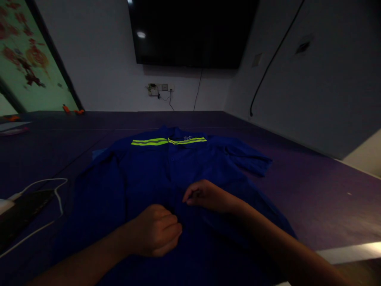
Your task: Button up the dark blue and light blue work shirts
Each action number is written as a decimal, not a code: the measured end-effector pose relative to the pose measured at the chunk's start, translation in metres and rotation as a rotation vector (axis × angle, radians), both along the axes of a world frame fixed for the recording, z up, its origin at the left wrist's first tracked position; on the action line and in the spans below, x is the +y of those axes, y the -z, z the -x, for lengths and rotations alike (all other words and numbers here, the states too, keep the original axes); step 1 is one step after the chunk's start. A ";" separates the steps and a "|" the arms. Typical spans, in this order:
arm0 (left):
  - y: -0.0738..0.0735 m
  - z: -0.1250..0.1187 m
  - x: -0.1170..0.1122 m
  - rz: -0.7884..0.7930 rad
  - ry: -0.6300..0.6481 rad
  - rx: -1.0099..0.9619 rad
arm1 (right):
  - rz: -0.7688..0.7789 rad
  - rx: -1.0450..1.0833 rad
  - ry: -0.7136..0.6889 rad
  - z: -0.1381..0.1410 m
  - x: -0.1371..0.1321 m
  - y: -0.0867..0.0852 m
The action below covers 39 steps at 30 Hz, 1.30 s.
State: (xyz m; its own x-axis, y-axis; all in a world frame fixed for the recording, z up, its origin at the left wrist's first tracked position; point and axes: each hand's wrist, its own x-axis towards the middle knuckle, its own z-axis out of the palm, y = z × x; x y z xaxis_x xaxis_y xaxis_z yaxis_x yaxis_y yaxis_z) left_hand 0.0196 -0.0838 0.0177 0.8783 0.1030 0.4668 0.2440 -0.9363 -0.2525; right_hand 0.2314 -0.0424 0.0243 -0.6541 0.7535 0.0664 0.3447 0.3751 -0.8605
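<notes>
A blue work shirt (pixel 139 174) with a yellow-green reflective stripe (pixel 168 141) across the chest lies spread flat on a dark purple surface (pixel 312 186), collar away from me. My left hand (pixel 157 234) is curled into a fist on the shirt's front near its middle line, its fingers pinching the cloth. My right hand (pixel 208 196) rests just to the right and a little farther away, fingers bent and pressed together on the fabric at the same line. What sits between the fingers is too dark to make out.
A dark flat device (pixel 24 210) with a white cable (pixel 53 190) lies at the left edge. A black screen (pixel 193 31) hangs on the far wall above a socket (pixel 159 88). A wall runs along the right; the surface's light front edge (pixel 351 252) shows at lower right.
</notes>
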 end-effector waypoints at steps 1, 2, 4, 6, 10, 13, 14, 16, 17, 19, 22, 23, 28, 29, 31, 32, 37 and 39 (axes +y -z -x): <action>0.000 0.001 0.003 0.002 -0.012 -0.012 | -0.102 -0.044 0.014 0.001 0.000 0.000; -0.001 0.002 0.005 0.007 -0.020 -0.016 | -0.203 -0.066 0.029 0.001 -0.001 -0.001; -0.001 0.004 0.011 0.006 -0.041 -0.013 | -0.358 -0.074 0.046 0.003 -0.006 -0.005; -0.001 0.006 0.015 -0.006 -0.063 0.002 | -0.449 -0.091 0.025 0.006 -0.012 -0.010; -0.001 0.009 0.019 -0.030 -0.067 0.026 | -0.595 -0.231 -0.009 0.011 -0.023 -0.011; -0.004 0.008 0.020 -0.078 -0.063 0.051 | -0.655 -0.328 0.019 0.013 -0.025 -0.006; -0.006 0.007 0.020 -0.104 -0.063 0.057 | -0.660 -0.343 0.027 0.013 -0.025 -0.004; -0.011 0.004 0.020 -0.161 -0.063 0.057 | -0.656 -0.335 0.048 0.012 -0.024 -0.003; -0.014 0.002 0.020 -0.188 -0.062 0.052 | -0.647 -0.317 0.058 0.012 -0.023 -0.004; -0.016 -0.001 0.020 -0.234 -0.053 0.029 | -0.614 -0.268 0.072 0.011 -0.022 -0.005; -0.014 -0.003 0.020 -0.278 -0.043 -0.040 | -0.499 -0.166 0.085 0.010 -0.020 -0.007; -0.012 -0.002 0.021 -0.284 -0.044 -0.074 | -0.437 -0.130 0.099 0.010 -0.020 -0.008; -0.001 0.007 0.023 -0.231 -0.080 -0.206 | -0.060 0.061 0.225 0.008 -0.016 -0.009; 0.000 0.008 0.023 -0.203 -0.086 -0.221 | 0.003 0.105 0.240 0.008 -0.015 -0.009; 0.000 0.009 0.021 -0.143 -0.086 -0.249 | 0.108 0.183 0.257 0.007 -0.013 -0.010; -0.001 0.009 0.020 -0.115 -0.080 -0.259 | 0.151 0.214 0.261 0.007 -0.012 -0.010; -0.002 0.009 0.017 -0.036 -0.052 -0.292 | 0.259 0.292 0.258 0.011 -0.011 -0.006; -0.002 0.010 0.017 -0.029 -0.051 -0.308 | 0.263 0.295 0.249 0.014 -0.013 -0.003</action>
